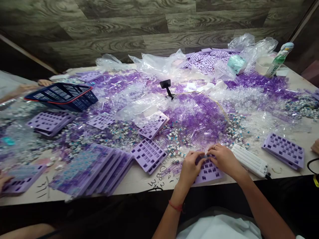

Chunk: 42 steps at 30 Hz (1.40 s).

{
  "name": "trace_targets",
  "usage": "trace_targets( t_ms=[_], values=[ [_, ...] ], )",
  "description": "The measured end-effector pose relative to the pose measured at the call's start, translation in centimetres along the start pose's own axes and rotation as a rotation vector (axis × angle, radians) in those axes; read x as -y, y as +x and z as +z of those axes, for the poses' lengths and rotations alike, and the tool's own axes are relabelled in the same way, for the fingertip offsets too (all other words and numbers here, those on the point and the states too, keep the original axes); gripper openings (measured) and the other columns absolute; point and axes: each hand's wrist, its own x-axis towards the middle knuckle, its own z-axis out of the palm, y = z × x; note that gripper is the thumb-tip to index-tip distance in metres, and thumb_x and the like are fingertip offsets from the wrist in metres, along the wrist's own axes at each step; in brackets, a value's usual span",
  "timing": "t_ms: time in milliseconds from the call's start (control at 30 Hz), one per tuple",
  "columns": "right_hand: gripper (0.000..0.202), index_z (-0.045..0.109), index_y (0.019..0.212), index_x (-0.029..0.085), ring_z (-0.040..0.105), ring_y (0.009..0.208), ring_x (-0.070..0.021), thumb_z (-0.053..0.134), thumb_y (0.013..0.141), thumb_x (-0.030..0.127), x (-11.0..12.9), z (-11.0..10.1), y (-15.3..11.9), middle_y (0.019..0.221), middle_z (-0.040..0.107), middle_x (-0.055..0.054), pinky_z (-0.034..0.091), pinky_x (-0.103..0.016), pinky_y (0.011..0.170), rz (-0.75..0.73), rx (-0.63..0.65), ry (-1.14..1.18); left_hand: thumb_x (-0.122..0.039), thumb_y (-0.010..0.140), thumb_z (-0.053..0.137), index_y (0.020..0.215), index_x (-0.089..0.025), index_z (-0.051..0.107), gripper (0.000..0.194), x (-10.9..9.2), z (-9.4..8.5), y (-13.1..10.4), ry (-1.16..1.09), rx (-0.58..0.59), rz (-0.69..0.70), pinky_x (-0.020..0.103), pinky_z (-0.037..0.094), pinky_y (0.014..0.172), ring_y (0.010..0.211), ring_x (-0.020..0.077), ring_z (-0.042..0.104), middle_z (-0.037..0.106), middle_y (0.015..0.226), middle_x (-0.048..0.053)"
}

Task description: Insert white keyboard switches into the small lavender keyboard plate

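Observation:
A purple plate with square holes point(208, 171) lies at the table's front edge, under both hands. My left hand point(192, 166), with a red string on its wrist, is bent over the plate's upper left, thumb and fingers pinched together. Close beside it, my right hand point(220, 157) wears a ring and pinches at the plate's top edge. Something small and clear shows between the fingertips, too small to name. Loose white and blue switches point(175, 141) and clear purple pieces point(204, 116) lie just beyond the hands.
Stacked purple plates point(99, 169) stand left, near another plate pair point(149, 155). A white ridged device point(249, 161) and more plates point(284, 150) lie right. Further back are a dark blue basket point(63, 96), a black stand point(166, 87) and a green bottle point(277, 63). Another person's hand point(4, 181) is far left.

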Motion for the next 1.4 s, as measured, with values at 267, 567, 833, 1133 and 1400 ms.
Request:
trace_targets(
  t_ms=[267, 567, 833, 1133, 1400],
  values=[
    [0.018, 0.077, 0.1, 0.024, 0.065, 0.108, -0.0229, 0.068, 0.091, 0.011, -0.2, -0.2, 0.5, 0.105, 0.074, -0.005, 0.048, -0.034, 0.093, 0.048, 0.051, 0.015, -0.017, 0.091, 0.069, 0.114, -0.024, 0.07, 0.024, -0.3, -0.4, -0.2, 0.016, -0.008, 0.07, 0.035, 0.059, 0.089, 0.099, 0.0201, 0.069, 0.071, 0.102, 0.004],
    [0.016, 0.079, 0.095, 0.026, 0.066, 0.101, -0.0225, 0.07, 0.091, 0.013, -0.2, 0.5, 0.3, 0.097, 0.076, -0.003, 0.045, -0.036, 0.089, 0.065, 0.017, 0.013, -0.033, 0.096, 0.062, 0.105, -0.024, 0.073, 0.017, 2.4, -4.5, -1.0, 0.153, -0.299, -0.012, 0.036, 0.059, 0.083, 0.088, 0.0207, 0.07, 0.075, 0.098, 0.005],
    [0.016, 0.078, 0.096, 0.026, 0.066, 0.103, -0.0223, 0.067, 0.093, 0.015, -0.1, 1.1, -0.1, 0.1, 0.075, -0.005, 0.048, -0.035, 0.088, 0.056, -0.047, 0.015, -0.034, 0.092, 0.064, 0.104, -0.024, 0.074, 0.019, 4.8, -7.7, -0.4, 0.276, -0.315, -0.169, 0.039, 0.058, 0.085, 0.091, 0.0241, 0.07, 0.076, 0.098, 0.006],
    [0.018, 0.075, 0.11, 0.025, 0.068, 0.101, -0.0237, 0.068, 0.093, 0.021, -0.2, 0.8, -1.7, 0.107, 0.074, -0.006, 0.051, -0.038, 0.088, 0.076, -0.182, 0.062, -0.023, 0.089, 0.064, 0.111, -0.025, 0.073, 0.024, 4.3, -7.1, 0.6, 0.398, -0.213, -0.069, 0.039, 0.057, 0.084, 0.092, 0.0256, 0.067, 0.076, 0.099, 0.005],
    [0.015, 0.075, 0.106, 0.026, 0.069, 0.099, -0.0225, 0.066, 0.094, 0.021, -0.6, 0.6, -3.4, 0.104, 0.074, -0.004, 0.054, -0.036, 0.085, 0.09, -0.233, 0.094, -0.02, 0.085, 0.068, 0.11, -0.026, 0.072, 0.027, 3.9, -6.6, 1.9, 0.394, -0.152, -0.114, 0.038, 0.056, 0.084, 0.096, 0.0257, 0.066, 0.077, 0.099, 0.002]
  ],
)
